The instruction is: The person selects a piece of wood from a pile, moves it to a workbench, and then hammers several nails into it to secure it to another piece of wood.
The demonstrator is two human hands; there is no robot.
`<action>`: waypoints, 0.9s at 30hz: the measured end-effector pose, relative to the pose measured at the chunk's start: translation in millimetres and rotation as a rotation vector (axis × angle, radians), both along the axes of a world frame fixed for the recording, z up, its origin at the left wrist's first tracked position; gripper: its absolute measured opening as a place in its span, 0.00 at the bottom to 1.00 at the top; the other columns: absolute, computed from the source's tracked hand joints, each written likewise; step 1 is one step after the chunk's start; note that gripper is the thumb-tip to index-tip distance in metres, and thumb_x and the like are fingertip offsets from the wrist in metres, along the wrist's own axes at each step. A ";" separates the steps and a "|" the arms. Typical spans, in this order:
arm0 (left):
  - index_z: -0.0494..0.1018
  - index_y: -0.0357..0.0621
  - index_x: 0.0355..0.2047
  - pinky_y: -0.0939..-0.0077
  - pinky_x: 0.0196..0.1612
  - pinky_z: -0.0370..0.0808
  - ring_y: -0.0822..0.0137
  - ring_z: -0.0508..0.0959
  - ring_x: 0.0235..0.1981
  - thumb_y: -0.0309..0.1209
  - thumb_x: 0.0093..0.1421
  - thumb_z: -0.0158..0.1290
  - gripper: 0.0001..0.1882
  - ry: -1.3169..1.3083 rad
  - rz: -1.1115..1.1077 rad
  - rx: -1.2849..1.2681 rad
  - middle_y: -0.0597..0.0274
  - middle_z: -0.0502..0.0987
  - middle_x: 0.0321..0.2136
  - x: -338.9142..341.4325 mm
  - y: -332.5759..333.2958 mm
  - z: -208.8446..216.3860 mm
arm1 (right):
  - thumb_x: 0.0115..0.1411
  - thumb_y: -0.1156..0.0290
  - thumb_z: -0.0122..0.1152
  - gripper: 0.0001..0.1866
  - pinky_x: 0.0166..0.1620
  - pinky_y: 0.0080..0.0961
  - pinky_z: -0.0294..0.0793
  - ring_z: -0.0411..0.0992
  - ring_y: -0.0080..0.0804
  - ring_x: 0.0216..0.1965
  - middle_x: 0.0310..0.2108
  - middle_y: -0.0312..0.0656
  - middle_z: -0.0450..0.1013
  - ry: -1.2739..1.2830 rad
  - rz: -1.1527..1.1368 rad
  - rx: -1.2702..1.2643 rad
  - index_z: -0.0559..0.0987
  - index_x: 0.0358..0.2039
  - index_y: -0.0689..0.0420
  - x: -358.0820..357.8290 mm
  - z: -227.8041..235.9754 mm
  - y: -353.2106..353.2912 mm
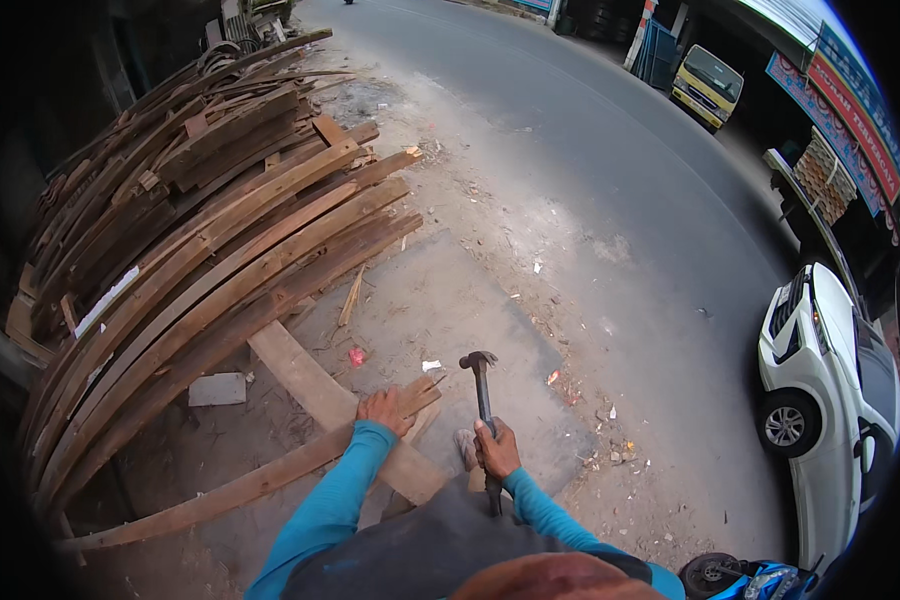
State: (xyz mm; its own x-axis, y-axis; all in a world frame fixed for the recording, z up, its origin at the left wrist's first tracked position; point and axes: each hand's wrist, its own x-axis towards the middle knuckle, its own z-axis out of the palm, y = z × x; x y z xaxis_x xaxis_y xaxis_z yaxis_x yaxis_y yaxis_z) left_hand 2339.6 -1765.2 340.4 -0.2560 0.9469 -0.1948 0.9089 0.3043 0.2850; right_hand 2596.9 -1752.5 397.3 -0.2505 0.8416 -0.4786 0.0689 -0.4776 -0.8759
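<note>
My left hand (385, 412) is closed over a long brown wooden beam (240, 487), close to its splintered far end. The beam lies across a wide flat board (305, 375), which runs at an angle beneath it from the timber stack. In my right hand (497, 449) is a claw hammer (483, 395), gripped by its dark handle. Its metal head points up and away from me, just right of the beam's end and not touching it. Part of a shoe shows between the beam and the hammer handle.
A large stack of old timber (220, 230) fills the left side. A pale block (217, 389) lies beside it. Litter and wood scraps cover the dusty ground. Beyond are an asphalt road (570, 130), a white car (820, 390), a yellow truck (708, 85) and a blue motorcycle (760, 580).
</note>
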 end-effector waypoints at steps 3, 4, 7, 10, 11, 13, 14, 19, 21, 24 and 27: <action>0.66 0.51 0.51 0.49 0.57 0.65 0.50 0.73 0.52 0.51 0.43 0.67 0.38 0.014 -0.001 0.032 0.50 0.73 0.45 0.7 5.8 -5.8 | 0.67 0.55 0.55 0.16 0.15 0.21 0.59 0.60 0.18 0.13 0.17 0.30 0.62 0.066 -0.065 0.028 0.66 0.32 0.54 -4.1 7.2 8.0; 0.66 0.52 0.51 0.50 0.57 0.66 0.50 0.74 0.52 0.51 0.41 0.68 0.39 0.038 0.003 0.058 0.52 0.73 0.44 -0.6 11.2 -5.2 | 0.67 0.56 0.56 0.16 0.15 0.21 0.59 0.60 0.18 0.13 0.17 0.30 0.62 0.067 -0.054 0.032 0.66 0.32 0.53 -6.0 -0.4 11.1; 0.67 0.51 0.49 0.50 0.53 0.68 0.52 0.75 0.49 0.49 0.44 0.67 0.35 0.057 -0.010 0.099 0.53 0.75 0.42 -1.5 18.5 1.0 | 0.66 0.53 0.56 0.19 0.17 0.24 0.62 0.61 0.21 0.13 0.17 0.31 0.62 -0.062 0.135 -0.028 0.68 0.30 0.56 -5.2 1.3 21.8; 0.67 0.52 0.52 0.52 0.53 0.68 0.51 0.75 0.50 0.51 0.45 0.66 0.37 0.081 -0.005 0.035 0.54 0.75 0.44 -3.8 17.3 -10.5 | 0.66 0.54 0.56 0.19 0.18 0.23 0.63 0.61 0.20 0.15 0.18 0.32 0.63 -0.046 0.099 -0.111 0.67 0.30 0.57 -6.4 8.9 21.9; 0.66 0.52 0.55 0.53 0.55 0.69 0.51 0.75 0.50 0.53 0.45 0.66 0.39 0.083 0.007 -0.004 0.54 0.75 0.45 -3.9 21.2 -9.0 | 0.67 0.55 0.55 0.19 0.19 0.22 0.65 0.61 0.19 0.15 0.18 0.32 0.62 -0.053 0.051 -0.083 0.67 0.29 0.57 -6.2 19.3 20.4; 0.66 0.52 0.55 0.53 0.55 0.69 0.51 0.75 0.51 0.53 0.45 0.66 0.39 0.082 0.003 -0.004 0.53 0.75 0.45 -2.3 21.6 0.1 | 0.68 0.55 0.54 0.19 0.19 0.22 0.66 0.61 0.18 0.15 0.17 0.32 0.62 -0.046 -0.030 0.033 0.66 0.29 0.57 -4.6 27.3 20.5; 0.67 0.52 0.54 0.53 0.55 0.69 0.51 0.75 0.51 0.53 0.45 0.66 0.39 0.082 -0.006 0.008 0.53 0.75 0.45 -0.4 18.5 -0.6 | 0.69 0.55 0.54 0.19 0.20 0.22 0.67 0.61 0.17 0.16 0.17 0.32 0.62 -0.039 -0.115 0.159 0.65 0.30 0.57 -3.7 31.5 20.0; 0.67 0.53 0.55 0.53 0.54 0.70 0.52 0.75 0.51 0.52 0.44 0.67 0.40 0.073 -0.023 0.010 0.51 0.75 0.45 -1.4 17.2 -4.8 | 0.68 0.53 0.53 0.19 0.18 0.23 0.65 0.61 0.18 0.16 0.17 0.33 0.62 -0.042 -0.005 0.028 0.65 0.33 0.57 -5.3 16.8 24.8; 0.67 0.53 0.55 0.53 0.54 0.70 0.52 0.75 0.51 0.52 0.44 0.67 0.40 0.073 -0.013 -0.004 0.52 0.75 0.45 0.0 17.2 -1.0 | 0.66 0.52 0.54 0.20 0.18 0.23 0.64 0.63 0.20 0.16 0.18 0.33 0.63 -0.143 0.258 -0.177 0.68 0.36 0.59 1.2 2.3 25.4; 0.66 0.52 0.52 0.50 0.56 0.68 0.53 0.73 0.54 0.51 0.44 0.68 0.38 0.095 0.029 0.007 0.53 0.73 0.46 -6.9 19.5 -4.6 | 0.65 0.53 0.55 0.20 0.19 0.23 0.63 0.63 0.21 0.16 0.19 0.33 0.64 -0.118 0.143 -0.177 0.69 0.37 0.61 0.9 -14.3 3.8; 0.67 0.53 0.54 0.55 0.53 0.71 0.52 0.76 0.50 0.52 0.45 0.67 0.39 0.137 -0.023 0.042 0.55 0.75 0.44 1.5 7.0 -13.6 | 0.68 0.53 0.52 0.19 0.17 0.20 0.59 0.59 0.18 0.15 0.18 0.32 0.63 -0.072 -0.027 0.018 0.69 0.34 0.59 -2.2 10.7 14.6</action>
